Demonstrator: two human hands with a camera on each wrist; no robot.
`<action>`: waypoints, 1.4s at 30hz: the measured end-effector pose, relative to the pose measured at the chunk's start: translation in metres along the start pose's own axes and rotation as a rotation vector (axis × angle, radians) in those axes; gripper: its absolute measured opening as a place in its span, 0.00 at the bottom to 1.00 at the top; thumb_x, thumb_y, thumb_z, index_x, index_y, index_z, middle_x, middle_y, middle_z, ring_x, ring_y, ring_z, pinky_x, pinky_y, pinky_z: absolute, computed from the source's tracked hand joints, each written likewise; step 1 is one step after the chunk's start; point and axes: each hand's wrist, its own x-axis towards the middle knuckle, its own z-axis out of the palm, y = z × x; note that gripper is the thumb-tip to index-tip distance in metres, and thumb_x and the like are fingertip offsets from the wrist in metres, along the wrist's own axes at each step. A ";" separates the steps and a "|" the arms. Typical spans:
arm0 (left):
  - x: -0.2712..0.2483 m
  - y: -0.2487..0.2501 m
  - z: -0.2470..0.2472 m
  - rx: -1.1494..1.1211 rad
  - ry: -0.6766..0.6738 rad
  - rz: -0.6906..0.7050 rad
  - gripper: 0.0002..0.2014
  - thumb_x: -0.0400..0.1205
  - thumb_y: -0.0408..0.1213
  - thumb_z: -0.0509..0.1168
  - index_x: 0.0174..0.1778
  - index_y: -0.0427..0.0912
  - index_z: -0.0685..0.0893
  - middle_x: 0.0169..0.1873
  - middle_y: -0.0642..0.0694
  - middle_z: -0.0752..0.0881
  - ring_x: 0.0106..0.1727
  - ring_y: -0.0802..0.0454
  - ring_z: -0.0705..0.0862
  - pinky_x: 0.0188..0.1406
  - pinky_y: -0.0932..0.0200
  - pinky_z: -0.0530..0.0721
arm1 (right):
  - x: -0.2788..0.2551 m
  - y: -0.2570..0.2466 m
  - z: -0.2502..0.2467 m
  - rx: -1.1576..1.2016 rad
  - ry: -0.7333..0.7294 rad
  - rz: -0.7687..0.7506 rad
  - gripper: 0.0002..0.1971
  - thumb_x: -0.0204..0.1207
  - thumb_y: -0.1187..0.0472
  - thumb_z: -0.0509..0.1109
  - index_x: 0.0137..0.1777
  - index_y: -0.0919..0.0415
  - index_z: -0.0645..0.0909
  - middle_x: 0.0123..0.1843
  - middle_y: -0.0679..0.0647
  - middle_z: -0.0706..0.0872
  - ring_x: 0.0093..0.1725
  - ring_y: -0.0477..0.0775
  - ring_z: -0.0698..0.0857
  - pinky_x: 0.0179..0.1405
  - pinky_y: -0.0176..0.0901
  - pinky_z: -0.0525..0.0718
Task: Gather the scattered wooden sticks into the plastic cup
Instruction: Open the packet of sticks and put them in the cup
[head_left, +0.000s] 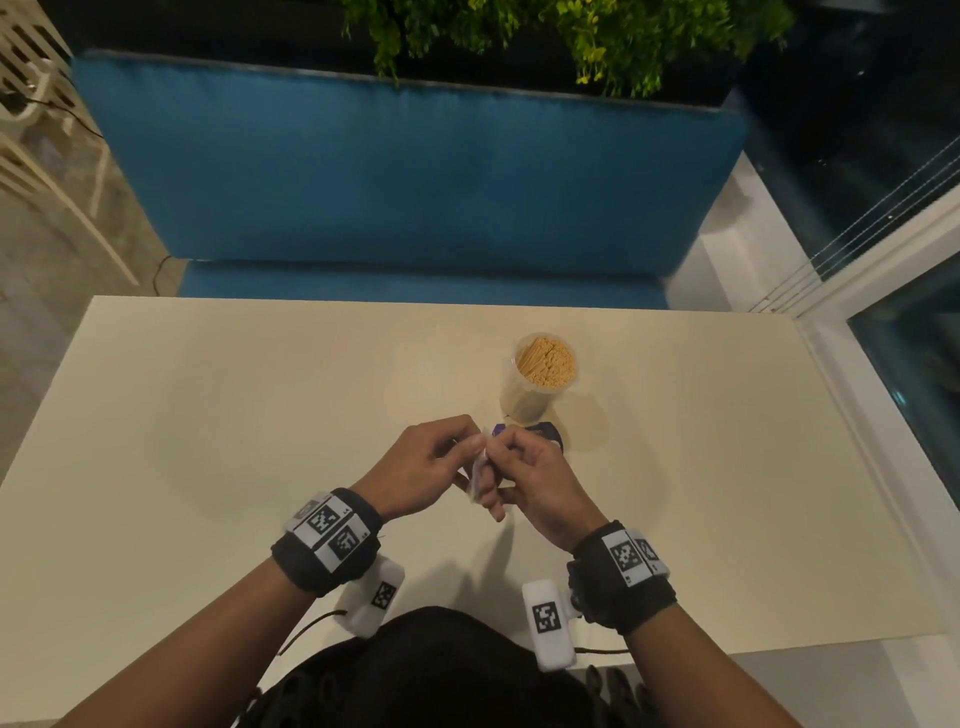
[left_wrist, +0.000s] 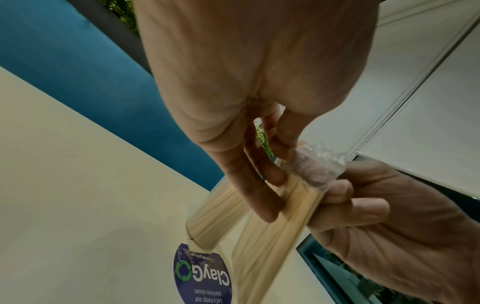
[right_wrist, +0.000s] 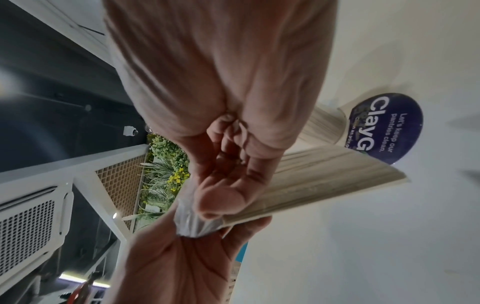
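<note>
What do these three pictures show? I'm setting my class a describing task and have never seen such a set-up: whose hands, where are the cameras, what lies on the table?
No machine here: a person at a cream table wears three cameras. The wide picture comes from the head, looking down; the two close-ups come from the wrists, beside the black bands, each looking along its own hand. The left hand and right hand together hold a clear packet of wooden sticks; the left pinches its crumpled end. On the table are a clear cup full of similar sticks and, beside it, a round purple label.
</note>
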 end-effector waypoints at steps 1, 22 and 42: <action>0.000 -0.002 0.000 0.013 -0.001 -0.004 0.14 0.91 0.42 0.61 0.43 0.40 0.83 0.37 0.44 0.90 0.42 0.44 0.90 0.49 0.40 0.92 | 0.000 0.000 0.000 -0.002 0.002 0.000 0.11 0.90 0.61 0.65 0.50 0.70 0.79 0.34 0.66 0.83 0.30 0.61 0.81 0.25 0.46 0.81; -0.010 0.001 0.005 0.057 0.040 -0.061 0.16 0.89 0.42 0.64 0.34 0.45 0.84 0.33 0.45 0.88 0.39 0.49 0.88 0.41 0.51 0.89 | 0.003 -0.008 0.000 -0.347 0.096 -0.044 0.11 0.85 0.65 0.70 0.42 0.71 0.81 0.30 0.63 0.85 0.25 0.56 0.82 0.22 0.45 0.80; -0.004 -0.002 0.014 -0.030 0.197 -0.225 0.14 0.86 0.41 0.68 0.38 0.36 0.86 0.30 0.41 0.91 0.33 0.41 0.92 0.38 0.44 0.93 | 0.014 0.004 0.009 -0.734 0.202 -0.034 0.12 0.84 0.59 0.67 0.39 0.63 0.80 0.35 0.59 0.88 0.34 0.60 0.88 0.23 0.43 0.83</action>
